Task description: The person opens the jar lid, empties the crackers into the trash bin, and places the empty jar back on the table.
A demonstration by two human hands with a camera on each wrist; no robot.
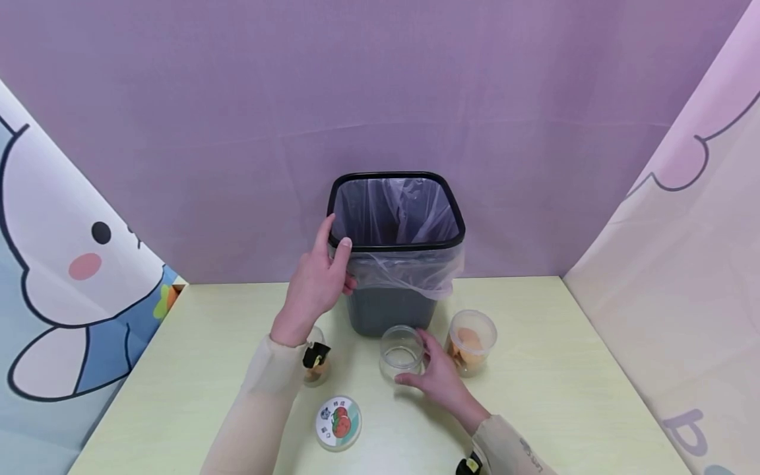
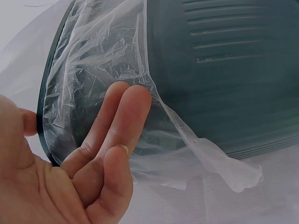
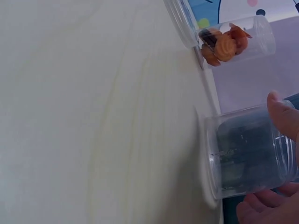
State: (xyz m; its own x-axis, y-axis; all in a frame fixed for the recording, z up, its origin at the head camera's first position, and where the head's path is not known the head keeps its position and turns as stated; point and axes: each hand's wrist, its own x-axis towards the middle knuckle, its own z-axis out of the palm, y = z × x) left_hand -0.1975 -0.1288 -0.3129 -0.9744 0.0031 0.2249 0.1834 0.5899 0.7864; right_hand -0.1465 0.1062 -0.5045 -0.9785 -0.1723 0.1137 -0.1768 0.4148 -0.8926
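Note:
My right hand (image 1: 441, 379) holds a clear plastic jar (image 1: 401, 353) on the table, thumb on its near side and fingers round the far side. Nothing shows inside that jar (image 3: 247, 149) in the right wrist view. My left hand (image 1: 317, 280) is at the front left corner of a dark grey trash bin (image 1: 392, 310), its index finger and thumb extended beside the black rim (image 1: 404, 248). In the left wrist view, the other fingers (image 2: 133, 112) lie loosely bent against the clear liner bag (image 2: 100, 56) folded over the bin's outside.
Right of the held jar stands another clear jar (image 1: 472, 343) with orange-brown pieces inside. A similar jar (image 1: 316, 375) is partly hidden behind my left wrist. Nearer me lies a round lid (image 1: 338, 423) with a printed fruit picture. Purple cloth (image 1: 237, 165) hangs behind the table.

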